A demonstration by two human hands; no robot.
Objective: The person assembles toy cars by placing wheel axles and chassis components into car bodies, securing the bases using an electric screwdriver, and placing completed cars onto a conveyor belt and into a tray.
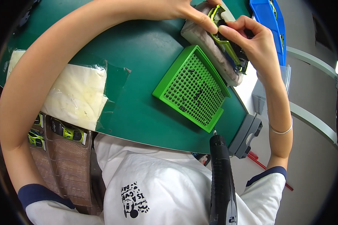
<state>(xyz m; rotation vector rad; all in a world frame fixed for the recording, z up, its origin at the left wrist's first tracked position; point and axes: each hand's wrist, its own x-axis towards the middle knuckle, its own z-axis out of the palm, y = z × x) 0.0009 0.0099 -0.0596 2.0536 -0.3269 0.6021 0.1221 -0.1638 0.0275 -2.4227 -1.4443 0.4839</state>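
Note:
A lime-green and black toy car body (229, 48) lies tilted on a worn, pale wrapped block (206, 45) at the far right of the table. My left hand (193, 15) reaches round from the left and grips its upper end, thumb against the green edge. From the right, my right hand (251, 35) has thumb and forefinger pinched together at the car's dark inner side. Whether a small part sits between those fingertips is hidden. Just nearer to me, a green tray (172, 69) has rows of holes filled with small black screws, several lying loose on top.
A black electric screwdriver (221, 176) points bit-up in front of my shirt. Left lies a cream cloth (77, 93) under clear plastic, above a brown compartment tray (69, 161) with green toy cars (67, 131). On the right are a blue bin (268, 22), clear box (261, 93) and grey holder (244, 135).

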